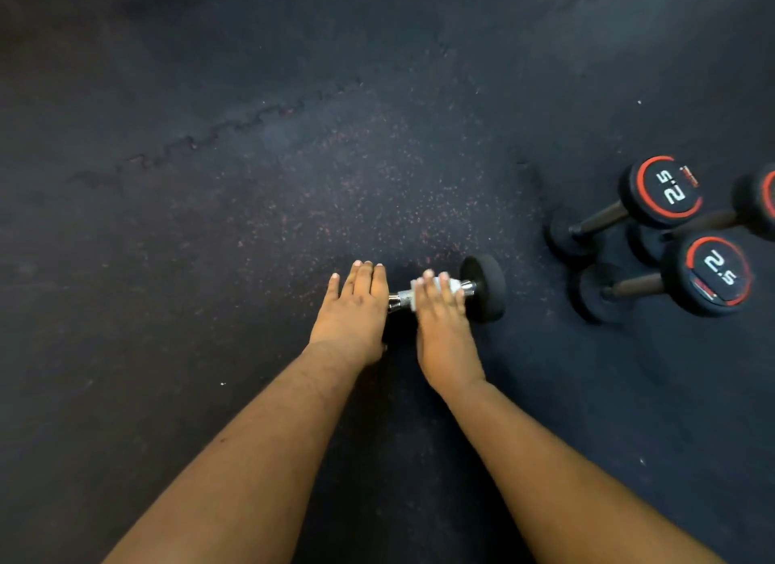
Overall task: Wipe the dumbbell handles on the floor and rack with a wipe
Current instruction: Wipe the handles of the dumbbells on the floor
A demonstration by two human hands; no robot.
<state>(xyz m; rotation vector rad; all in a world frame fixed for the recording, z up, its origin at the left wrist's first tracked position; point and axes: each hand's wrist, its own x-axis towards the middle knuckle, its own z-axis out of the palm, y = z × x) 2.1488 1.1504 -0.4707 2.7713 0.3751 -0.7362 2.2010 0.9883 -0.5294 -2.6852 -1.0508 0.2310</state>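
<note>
In the head view, a small dumbbell (444,291) lies on its side on the dark speckled rubber floor (251,228), its chrome handle running left to right. Its right black weight head (484,287) is in plain sight; the left head is hidden under the left hand (356,307).

The left hand lies flat, palm down, fingers straight and together, resting over the left end of the dumbbell. It is not curled around anything; the hand is spread open.

The right hand (442,316) sits over the middle of the handle, fingers bent down over the far side of the bar. A white wipe (446,284) shows under and just past its fingertips, wrapped against the chrome, so this hand presses the wipe onto the handle and closes around both. A short stretch of bare chrome shows between the two hands, and another between the wipe and the right weight head.

Well to the right, three more dumbbells stand close together on the floor. The two nearer ones (662,194) (719,272) show red-ringed end faces marked 2.5. The third (755,205) is cut off by the frame's right edge. A jagged seam (235,123) between floor tiles crosses the upper left.
</note>
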